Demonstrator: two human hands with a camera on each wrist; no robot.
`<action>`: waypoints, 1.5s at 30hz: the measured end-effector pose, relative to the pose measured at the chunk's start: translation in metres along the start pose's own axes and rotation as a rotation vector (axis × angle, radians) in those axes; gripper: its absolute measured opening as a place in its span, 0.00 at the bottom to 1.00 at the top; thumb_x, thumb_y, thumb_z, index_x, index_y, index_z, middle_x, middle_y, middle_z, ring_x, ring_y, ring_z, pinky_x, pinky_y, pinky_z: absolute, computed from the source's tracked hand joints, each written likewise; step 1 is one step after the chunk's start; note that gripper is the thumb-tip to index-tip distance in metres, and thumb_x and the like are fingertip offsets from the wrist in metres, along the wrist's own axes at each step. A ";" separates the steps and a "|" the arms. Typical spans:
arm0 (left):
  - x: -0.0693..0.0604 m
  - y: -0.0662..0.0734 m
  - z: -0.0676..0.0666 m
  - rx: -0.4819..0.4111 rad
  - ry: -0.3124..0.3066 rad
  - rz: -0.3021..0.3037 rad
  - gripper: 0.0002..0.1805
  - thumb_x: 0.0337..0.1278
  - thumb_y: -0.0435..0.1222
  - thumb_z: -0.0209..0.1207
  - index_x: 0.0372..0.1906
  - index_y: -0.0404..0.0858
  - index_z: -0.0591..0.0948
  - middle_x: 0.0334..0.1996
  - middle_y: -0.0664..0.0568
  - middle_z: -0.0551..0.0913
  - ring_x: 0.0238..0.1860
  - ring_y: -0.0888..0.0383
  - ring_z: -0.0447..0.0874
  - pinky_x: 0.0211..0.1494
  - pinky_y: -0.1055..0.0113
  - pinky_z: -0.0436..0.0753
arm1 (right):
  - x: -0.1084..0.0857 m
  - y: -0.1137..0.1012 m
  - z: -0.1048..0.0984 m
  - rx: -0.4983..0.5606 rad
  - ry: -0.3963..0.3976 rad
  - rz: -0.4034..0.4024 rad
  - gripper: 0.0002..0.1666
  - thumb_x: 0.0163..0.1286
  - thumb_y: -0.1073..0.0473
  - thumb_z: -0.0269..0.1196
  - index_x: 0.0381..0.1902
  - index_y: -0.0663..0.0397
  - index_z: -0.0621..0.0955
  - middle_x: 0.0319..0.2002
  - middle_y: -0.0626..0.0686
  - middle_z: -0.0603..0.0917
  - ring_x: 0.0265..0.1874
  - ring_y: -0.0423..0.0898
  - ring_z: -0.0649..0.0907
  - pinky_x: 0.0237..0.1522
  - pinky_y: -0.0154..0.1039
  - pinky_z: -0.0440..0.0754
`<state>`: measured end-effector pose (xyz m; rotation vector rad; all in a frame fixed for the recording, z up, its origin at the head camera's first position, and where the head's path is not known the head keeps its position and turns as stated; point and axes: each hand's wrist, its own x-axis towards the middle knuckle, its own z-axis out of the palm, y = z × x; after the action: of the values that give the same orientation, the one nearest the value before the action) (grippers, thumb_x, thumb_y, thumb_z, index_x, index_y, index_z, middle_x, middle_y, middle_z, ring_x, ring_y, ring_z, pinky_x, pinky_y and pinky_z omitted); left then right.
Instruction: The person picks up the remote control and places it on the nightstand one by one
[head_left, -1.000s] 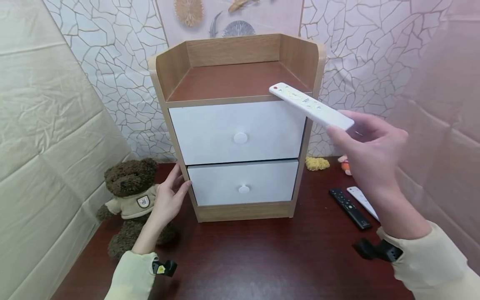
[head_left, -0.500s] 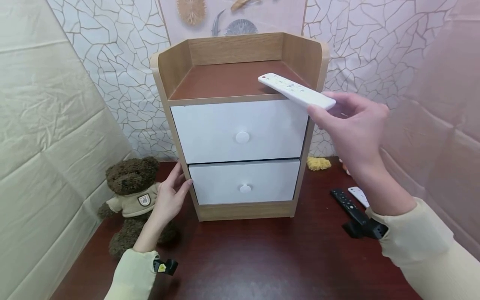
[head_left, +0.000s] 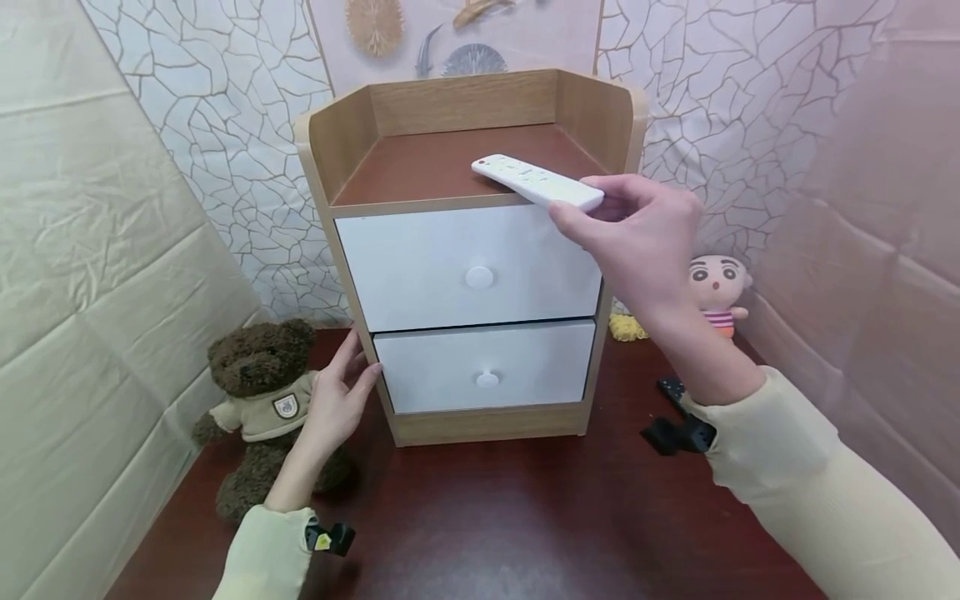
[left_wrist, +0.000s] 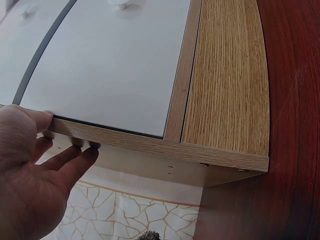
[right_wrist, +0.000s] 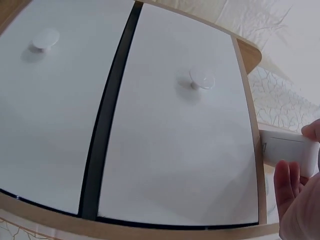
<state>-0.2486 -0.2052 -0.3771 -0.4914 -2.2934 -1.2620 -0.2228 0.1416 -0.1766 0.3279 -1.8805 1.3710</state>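
Observation:
My right hand [head_left: 645,237] pinches one end of a white remote control [head_left: 536,179] between thumb and fingers. The remote, buttons up, slants over the front edge of the brown top shelf [head_left: 405,171] of a wooden cabinet; whether it touches the shelf, I cannot tell. In the right wrist view, the underside of the remote [right_wrist: 282,149] shows beside the cabinet's top edge. My left hand [head_left: 337,400] rests against the cabinet's left side, thumb at the front edge and fairly straight fingers along the side panel, as the left wrist view shows. Two white drawers, upper [head_left: 427,267] and lower [head_left: 435,367], are closed.
A brown teddy bear [head_left: 262,417] sits left of the cabinet. To the right are a yellow fuzzy thing [head_left: 627,327], a plush doll [head_left: 717,287] and a black remote [head_left: 671,392] partly behind my forearm. The table [head_left: 480,508] is dark red; fabric walls flank it.
My right hand has moved left with the white remote, bringing it from the cabinet's right edge over the shelf front. The doll has come into view. My left hand stays put.

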 end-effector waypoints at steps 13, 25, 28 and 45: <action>-0.002 0.002 -0.001 -0.003 -0.009 -0.020 0.37 0.74 0.31 0.60 0.80 0.30 0.57 0.71 0.31 0.69 0.63 0.36 0.79 0.56 0.42 0.81 | 0.015 -0.014 0.026 -0.128 -0.019 -0.044 0.21 0.56 0.50 0.77 0.42 0.60 0.92 0.30 0.55 0.90 0.33 0.40 0.84 0.41 0.31 0.72; -0.001 -0.001 -0.001 0.001 -0.004 0.000 0.37 0.73 0.30 0.60 0.80 0.29 0.58 0.72 0.32 0.68 0.63 0.35 0.78 0.56 0.41 0.81 | 0.019 -0.024 0.050 -0.234 -0.057 -0.017 0.18 0.55 0.48 0.73 0.37 0.55 0.93 0.28 0.49 0.89 0.36 0.41 0.80 0.39 0.35 0.71; -0.001 -0.001 0.000 0.000 -0.008 0.001 0.37 0.73 0.30 0.60 0.80 0.30 0.58 0.72 0.32 0.67 0.63 0.36 0.78 0.56 0.41 0.81 | 0.019 -0.026 0.054 -0.251 -0.063 -0.024 0.17 0.55 0.48 0.72 0.35 0.55 0.93 0.27 0.48 0.89 0.40 0.44 0.80 0.46 0.40 0.70; -0.001 0.000 0.001 -0.006 -0.006 -0.001 0.38 0.73 0.30 0.60 0.80 0.31 0.57 0.73 0.34 0.67 0.65 0.36 0.77 0.56 0.43 0.81 | 0.026 -0.036 0.072 -0.251 -0.138 -0.011 0.22 0.57 0.46 0.75 0.40 0.58 0.92 0.34 0.51 0.91 0.46 0.46 0.79 0.51 0.40 0.71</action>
<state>-0.2476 -0.2043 -0.3783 -0.4969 -2.2951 -1.2703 -0.2495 0.0692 -0.1426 0.3114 -2.1341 1.1125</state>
